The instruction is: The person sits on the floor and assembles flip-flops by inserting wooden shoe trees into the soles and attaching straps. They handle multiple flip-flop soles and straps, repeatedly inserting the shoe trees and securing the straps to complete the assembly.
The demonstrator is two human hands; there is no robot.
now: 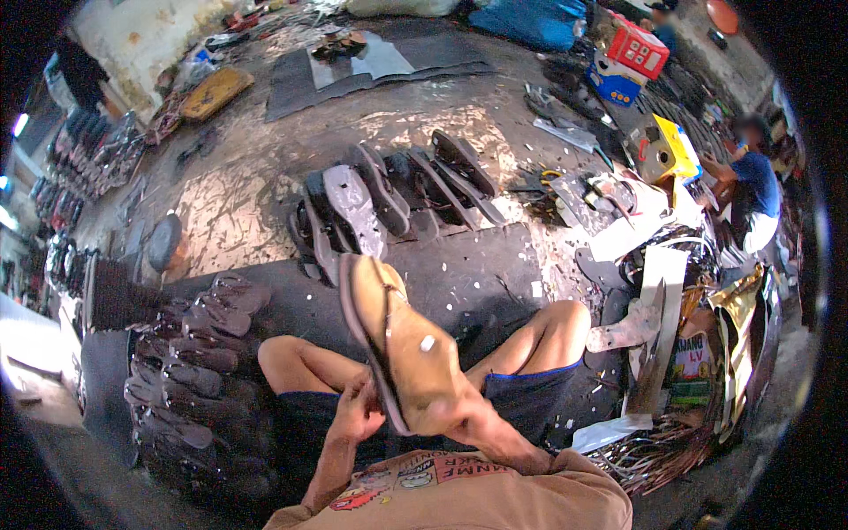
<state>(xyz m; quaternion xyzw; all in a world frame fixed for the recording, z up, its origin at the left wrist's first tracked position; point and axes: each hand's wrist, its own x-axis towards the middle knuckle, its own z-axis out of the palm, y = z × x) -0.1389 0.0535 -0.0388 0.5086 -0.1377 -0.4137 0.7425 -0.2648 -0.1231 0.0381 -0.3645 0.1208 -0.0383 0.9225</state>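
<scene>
Over my lap a tan foot-shaped last [430, 375] is held tilted, with a dark-soled thong sandal [378, 371] along its left side. My right hand [464, 420] grips the last near its heel end. A small white patch shows on the last's side. My left hand [358, 408] is closed beside the lower edge of the sole; its fingertips are partly hidden, and I cannot make out what they hold. In front of my legs stands a row of dark sandals [375, 190], with a grey sole [352, 196] among them.
Many dark sandals [199, 367] are stacked on my left. On my right lie offcut strips [658, 455], a white board [658, 300] and a yellow box [676, 148]. A co-worker [755, 190] sits at far right. Dark sheet material [477, 265] covers the floor ahead.
</scene>
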